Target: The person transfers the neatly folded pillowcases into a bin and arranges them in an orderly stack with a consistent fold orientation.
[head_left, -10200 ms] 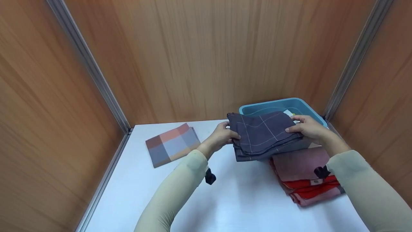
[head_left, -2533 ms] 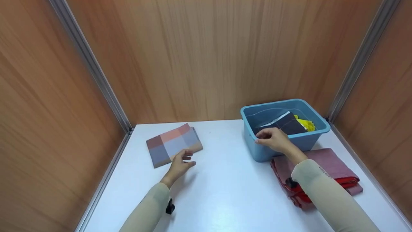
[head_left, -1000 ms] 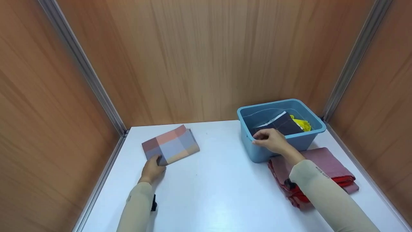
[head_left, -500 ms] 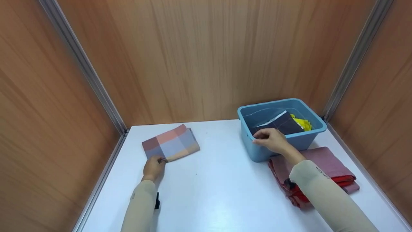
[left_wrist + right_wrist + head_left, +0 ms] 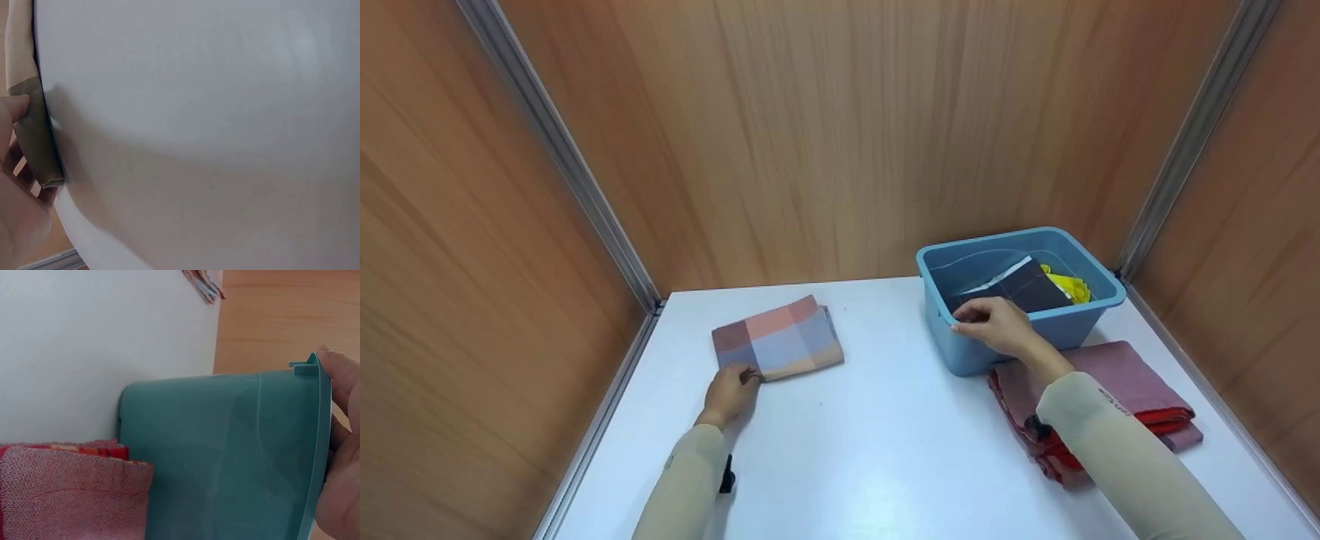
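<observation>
A folded checked cloth, in pink, maroon, lilac-blue and tan squares, lies on the left of the white table. My left hand pinches its near left corner. In the left wrist view the thumb lies on the cloth's dark edge, with the fingers beneath. Over at the right, my right hand is curled over the near left rim of a blue plastic tub. The right wrist view shows the thumb at the tub's rim and the other fingers partly hidden behind it.
Inside the tub are a folded dark cloth with thin pale lines and something yellow. A folded pink and red cloth lies in front of it, under the right forearm. Wooden panels enclose the table's back and sides.
Ten seconds ago both hands held the dark cloth by the tub; it is now inside. The left hand reached the checked cloth, took its corner and shifted it slightly right. Lately the right hand stayed put.
</observation>
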`<move>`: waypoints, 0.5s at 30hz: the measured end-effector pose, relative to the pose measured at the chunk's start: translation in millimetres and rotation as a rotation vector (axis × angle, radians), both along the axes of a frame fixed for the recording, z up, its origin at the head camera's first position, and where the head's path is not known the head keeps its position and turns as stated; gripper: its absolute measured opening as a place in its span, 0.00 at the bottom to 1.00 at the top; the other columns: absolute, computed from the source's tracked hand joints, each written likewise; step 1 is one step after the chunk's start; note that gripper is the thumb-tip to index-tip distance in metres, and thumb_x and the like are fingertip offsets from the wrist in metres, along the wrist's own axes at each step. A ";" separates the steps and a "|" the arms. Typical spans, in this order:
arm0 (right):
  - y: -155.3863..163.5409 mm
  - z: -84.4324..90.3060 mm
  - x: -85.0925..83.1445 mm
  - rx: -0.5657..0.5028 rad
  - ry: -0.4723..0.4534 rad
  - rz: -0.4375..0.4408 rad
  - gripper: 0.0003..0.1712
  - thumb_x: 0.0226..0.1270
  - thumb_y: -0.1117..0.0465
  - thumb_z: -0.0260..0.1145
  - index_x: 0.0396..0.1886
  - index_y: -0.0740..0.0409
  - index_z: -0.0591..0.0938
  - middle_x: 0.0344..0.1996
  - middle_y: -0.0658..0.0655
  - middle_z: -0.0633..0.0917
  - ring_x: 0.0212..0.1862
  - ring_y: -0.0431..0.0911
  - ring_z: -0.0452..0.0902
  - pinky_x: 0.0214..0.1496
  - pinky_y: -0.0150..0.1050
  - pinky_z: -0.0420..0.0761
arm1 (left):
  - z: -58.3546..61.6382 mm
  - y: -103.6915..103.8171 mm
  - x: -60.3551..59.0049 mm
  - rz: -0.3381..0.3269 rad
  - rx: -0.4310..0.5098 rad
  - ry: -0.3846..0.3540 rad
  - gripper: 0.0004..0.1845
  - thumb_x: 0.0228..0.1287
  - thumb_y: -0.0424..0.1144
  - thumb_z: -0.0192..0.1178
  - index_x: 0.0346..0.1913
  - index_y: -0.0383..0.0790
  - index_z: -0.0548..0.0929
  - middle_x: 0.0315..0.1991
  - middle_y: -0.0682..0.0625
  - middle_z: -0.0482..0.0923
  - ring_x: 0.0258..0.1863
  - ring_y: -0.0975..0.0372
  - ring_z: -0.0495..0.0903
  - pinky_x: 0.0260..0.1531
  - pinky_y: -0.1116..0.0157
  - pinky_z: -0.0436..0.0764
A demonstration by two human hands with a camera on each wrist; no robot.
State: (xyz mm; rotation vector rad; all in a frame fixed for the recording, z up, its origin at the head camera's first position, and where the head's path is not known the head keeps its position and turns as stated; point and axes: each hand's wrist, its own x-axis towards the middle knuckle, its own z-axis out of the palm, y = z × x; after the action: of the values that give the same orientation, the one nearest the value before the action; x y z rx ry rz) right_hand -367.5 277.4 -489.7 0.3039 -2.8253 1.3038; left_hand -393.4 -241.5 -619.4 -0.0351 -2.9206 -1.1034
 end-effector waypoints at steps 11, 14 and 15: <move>-1.9 -2.1 -0.4 0.003 -0.002 -0.009 0.14 0.74 0.52 0.76 0.52 0.53 0.92 0.43 0.55 0.90 0.45 0.49 0.80 0.47 0.38 0.82 | 4.4 13.5 25.2 -0.143 -0.011 0.024 0.05 0.80 0.37 0.62 0.47 0.45 0.88 0.44 0.50 0.85 0.46 0.59 0.81 0.56 0.49 0.82; -2.9 -0.4 -0.5 -0.003 -0.017 -0.008 0.14 0.74 0.52 0.76 0.52 0.52 0.92 0.43 0.54 0.90 0.45 0.49 0.80 0.48 0.39 0.82 | 4.8 14.6 33.5 -0.166 -0.004 0.027 0.05 0.80 0.37 0.62 0.47 0.45 0.88 0.43 0.50 0.83 0.45 0.60 0.79 0.52 0.52 0.81; -3.3 -0.2 -0.6 -0.005 -0.024 -0.007 0.14 0.74 0.52 0.76 0.53 0.52 0.92 0.44 0.54 0.90 0.45 0.49 0.80 0.48 0.39 0.82 | 5.5 14.5 35.7 -0.174 -0.004 0.029 0.05 0.80 0.37 0.62 0.46 0.46 0.88 0.43 0.50 0.83 0.44 0.60 0.78 0.52 0.52 0.81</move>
State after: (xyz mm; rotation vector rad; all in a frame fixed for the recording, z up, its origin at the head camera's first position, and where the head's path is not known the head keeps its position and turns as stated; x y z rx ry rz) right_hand -368.1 274.1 -489.9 0.2800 -2.8400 1.3216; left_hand -357.7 -227.0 -614.0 -0.3077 -2.9397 -1.1081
